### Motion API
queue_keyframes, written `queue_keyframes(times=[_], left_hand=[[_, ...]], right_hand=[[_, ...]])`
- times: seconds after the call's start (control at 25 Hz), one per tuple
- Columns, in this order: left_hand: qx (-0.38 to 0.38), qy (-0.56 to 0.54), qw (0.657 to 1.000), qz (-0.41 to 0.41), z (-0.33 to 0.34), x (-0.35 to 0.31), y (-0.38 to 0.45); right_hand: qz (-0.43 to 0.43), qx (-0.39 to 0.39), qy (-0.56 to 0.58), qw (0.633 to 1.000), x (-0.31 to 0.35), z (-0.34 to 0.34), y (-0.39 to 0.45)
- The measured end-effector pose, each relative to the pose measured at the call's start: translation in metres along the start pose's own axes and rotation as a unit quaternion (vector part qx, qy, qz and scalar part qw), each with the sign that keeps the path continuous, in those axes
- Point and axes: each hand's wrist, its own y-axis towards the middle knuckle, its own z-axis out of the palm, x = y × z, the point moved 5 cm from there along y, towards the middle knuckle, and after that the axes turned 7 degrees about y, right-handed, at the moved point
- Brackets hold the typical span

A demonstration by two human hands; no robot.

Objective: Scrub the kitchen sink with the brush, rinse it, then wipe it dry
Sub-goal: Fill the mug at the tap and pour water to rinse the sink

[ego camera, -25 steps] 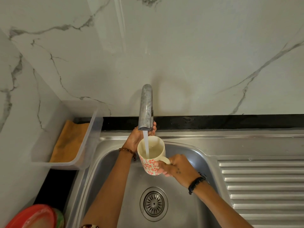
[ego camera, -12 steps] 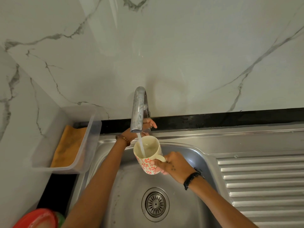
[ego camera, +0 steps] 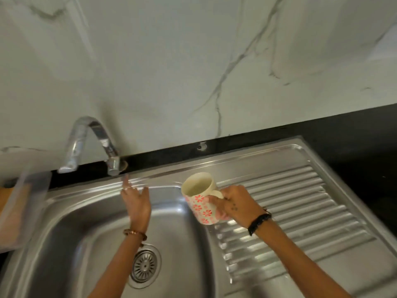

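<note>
Right hand [ego camera: 233,204] grips the handle of a cream ceramic mug with red flowers [ego camera: 200,196] over the stainless steel sink [ego camera: 86,229] basin's right rim, beside the ribbed drainboard [ego camera: 300,211]. Left hand [ego camera: 136,201] hovers empty with fingers spread, near the basin's back edge below the chrome tap [ego camera: 90,143].

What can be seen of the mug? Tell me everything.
The mug is cream-coloured, ceramic by its look, with a band of red-orange flowers round its lower body and a plain loop handle. The right hand grips it at the handle and holds it in the air, tilted with its mouth toward the camera, over the edge between the sink basin and the ribbed drainboard. Its inside looks pale; whether it holds water cannot be told.
</note>
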Motion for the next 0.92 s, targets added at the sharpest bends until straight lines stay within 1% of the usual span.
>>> queue_keyframes(times=[0.04,0.08,0.16,0.2,0.28,0.32,0.36,0.4,0.44,0.48,0.52,0.56,0.6,0.64,0.72,0.8,0.92], left_hand=[[0.015,-0.010,1.000,0.026,0.019,-0.017,-0.026],[0.046,-0.021,0.997,0.058,0.043,-0.033,-0.049],[0.137,-0.011,0.982,0.128,0.099,-0.058,-0.092],[0.186,0.014,0.966,0.179,0.130,-0.073,-0.118],[0.242,0.077,0.928,0.271,0.187,-0.098,-0.165],[0.271,0.110,0.903,0.313,0.216,-0.108,-0.186],[0.304,0.154,0.871,0.353,0.247,-0.114,-0.205],[0.331,0.215,0.838,0.376,0.276,-0.118,-0.219],[0.344,0.272,0.810,0.390,0.299,-0.121,-0.228],[0.341,0.324,0.787,0.399,0.318,-0.121,-0.234],[0.350,0.372,0.768,0.388,0.334,-0.123,-0.236],[0.332,0.413,0.755,0.386,0.346,-0.126,-0.234],[0.303,0.443,0.742,0.402,0.359,-0.130,-0.230],[0.287,0.462,0.734,0.407,0.371,-0.134,-0.224],[0.265,0.473,0.745,0.389,0.386,-0.148,-0.210],[0.233,0.468,0.773,0.360,0.393,-0.153,-0.192],[0.193,0.460,0.816,0.291,0.375,-0.141,-0.171]], right_hand=[[0.012,-0.020,-0.030,0.999,-0.013,-0.026,-0.008],[0.027,-0.037,-0.047,0.998,-0.024,-0.050,-0.017],[0.054,-0.065,-0.075,0.994,-0.046,-0.094,-0.033],[0.068,-0.080,-0.097,0.990,-0.056,-0.116,-0.042],[0.095,-0.093,-0.145,0.980,-0.072,-0.157,-0.058],[0.108,-0.091,-0.167,0.976,-0.079,-0.175,-0.064],[0.120,-0.083,-0.185,0.972,-0.085,-0.190,-0.069],[0.131,-0.071,-0.206,0.967,-0.091,-0.204,-0.073],[0.142,-0.056,-0.227,0.962,-0.098,-0.214,-0.075],[0.153,-0.042,-0.248,0.956,-0.104,-0.222,-0.076],[0.160,-0.028,-0.270,0.949,-0.111,-0.231,-0.073],[0.161,-0.016,-0.294,0.942,-0.119,-0.239,-0.069],[0.159,-0.007,-0.313,0.936,-0.126,-0.247,-0.063],[0.153,-0.001,-0.324,0.934,-0.131,-0.254,-0.055],[0.135,0.012,-0.344,0.929,-0.134,-0.266,-0.038],[0.105,0.024,-0.376,0.920,-0.131,-0.270,-0.021],[0.042,0.044,-0.419,0.906,-0.118,-0.262,0.002]])
